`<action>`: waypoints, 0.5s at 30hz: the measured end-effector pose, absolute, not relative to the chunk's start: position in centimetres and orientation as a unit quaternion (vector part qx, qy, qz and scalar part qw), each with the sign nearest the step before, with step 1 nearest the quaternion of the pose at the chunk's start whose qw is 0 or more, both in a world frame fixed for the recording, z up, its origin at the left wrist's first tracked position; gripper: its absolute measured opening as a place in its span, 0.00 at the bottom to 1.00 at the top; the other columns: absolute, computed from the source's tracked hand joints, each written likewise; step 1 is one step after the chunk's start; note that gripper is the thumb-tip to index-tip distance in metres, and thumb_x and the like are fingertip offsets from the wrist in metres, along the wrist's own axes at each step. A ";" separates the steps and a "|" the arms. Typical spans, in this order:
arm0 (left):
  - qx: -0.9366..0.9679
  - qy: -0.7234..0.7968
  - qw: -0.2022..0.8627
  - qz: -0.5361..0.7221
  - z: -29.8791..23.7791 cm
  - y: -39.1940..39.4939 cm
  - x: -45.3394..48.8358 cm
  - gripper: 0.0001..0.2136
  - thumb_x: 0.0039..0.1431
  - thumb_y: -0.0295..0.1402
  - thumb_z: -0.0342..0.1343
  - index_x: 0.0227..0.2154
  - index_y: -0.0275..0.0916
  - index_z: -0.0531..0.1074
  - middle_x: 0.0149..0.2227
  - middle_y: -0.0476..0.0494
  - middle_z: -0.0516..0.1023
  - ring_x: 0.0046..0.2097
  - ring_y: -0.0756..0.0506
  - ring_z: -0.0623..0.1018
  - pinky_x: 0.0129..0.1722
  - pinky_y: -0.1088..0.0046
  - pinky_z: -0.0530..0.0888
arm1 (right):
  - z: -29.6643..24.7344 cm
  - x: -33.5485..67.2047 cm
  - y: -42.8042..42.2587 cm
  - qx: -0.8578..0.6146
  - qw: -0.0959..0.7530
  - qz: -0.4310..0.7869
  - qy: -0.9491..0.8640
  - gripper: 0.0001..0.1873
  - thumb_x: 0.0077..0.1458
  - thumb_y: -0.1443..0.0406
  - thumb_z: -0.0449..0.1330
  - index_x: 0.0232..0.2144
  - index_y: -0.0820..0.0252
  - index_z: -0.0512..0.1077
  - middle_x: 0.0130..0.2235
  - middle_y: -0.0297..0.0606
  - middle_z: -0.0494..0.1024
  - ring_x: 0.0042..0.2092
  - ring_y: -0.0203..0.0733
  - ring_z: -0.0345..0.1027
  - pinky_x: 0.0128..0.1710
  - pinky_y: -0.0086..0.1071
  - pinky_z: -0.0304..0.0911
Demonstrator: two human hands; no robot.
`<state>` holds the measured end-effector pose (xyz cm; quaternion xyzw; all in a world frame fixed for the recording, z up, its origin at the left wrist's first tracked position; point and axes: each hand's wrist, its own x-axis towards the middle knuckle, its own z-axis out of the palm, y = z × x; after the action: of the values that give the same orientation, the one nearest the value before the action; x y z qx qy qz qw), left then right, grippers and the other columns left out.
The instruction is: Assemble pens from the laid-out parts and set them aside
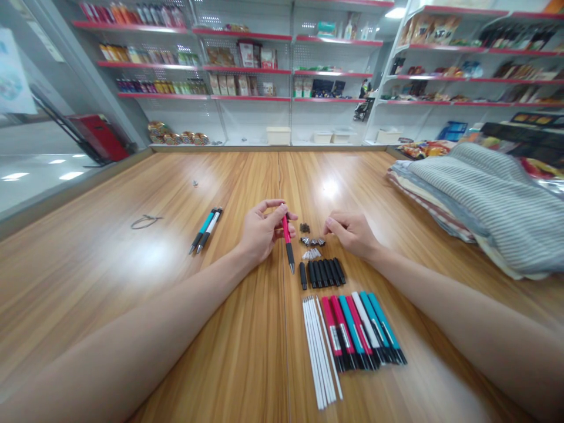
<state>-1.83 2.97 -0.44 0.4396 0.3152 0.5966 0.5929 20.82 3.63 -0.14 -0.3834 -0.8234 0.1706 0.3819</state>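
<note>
The left hand (263, 231), half closed, pinches a pink ballpoint pen (286, 230), tip toward six o'clock. At the pen's three o'clock, the right hand (352, 233) curls loosely beside silver pen tips (314, 241); I cannot tell whether it holds anything. Black grips (323, 274) lie at four, white refills (318, 352) at five, two pens (210, 228) at nine.

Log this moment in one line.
left hand: holds pink pen | right hand: beside metal tips | teal pen, white pen: lying left of left hand
</note>
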 end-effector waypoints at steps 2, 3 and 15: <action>0.454 0.309 0.605 0.576 -0.2 2.7 -1.8 0.16 0.53 0.36 0.63 0.40 0.36 0.66 0.31 0.44 0.79 0.23 0.50 0.76 0.24 0.70 0.77 | -0.1 20.7 3.6 -0.382 0.380 0.169 -0.825 0.20 0.63 0.63 0.51 0.22 0.64 0.74 0.26 0.36 0.73 0.29 0.33 0.65 0.33 0.28 0.58; 0.458 0.308 0.609 0.569 -0.1 2.6 -1.8 0.16 0.53 0.36 0.64 0.38 0.36 0.66 0.30 0.44 0.79 0.22 0.50 0.76 0.23 0.70 0.76 | -0.2 20.7 3.7 -0.381 0.380 0.168 -0.826 0.20 0.63 0.63 0.50 0.22 0.64 0.74 0.26 0.36 0.73 0.30 0.33 0.65 0.33 0.29 0.58; 0.465 0.311 0.604 0.567 -0.1 2.5 -1.8 0.17 0.52 0.37 0.64 0.40 0.35 0.66 0.31 0.42 0.79 0.22 0.49 0.76 0.22 0.70 0.76 | -0.5 20.9 3.9 -0.384 0.362 0.164 -0.833 0.20 0.63 0.62 0.50 0.23 0.64 0.74 0.26 0.37 0.74 0.30 0.33 0.66 0.34 0.28 0.59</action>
<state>-1.80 2.51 -0.05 0.4655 0.3107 0.5671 0.6043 20.87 3.85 -0.53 -0.3844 -0.8331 0.1645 0.3622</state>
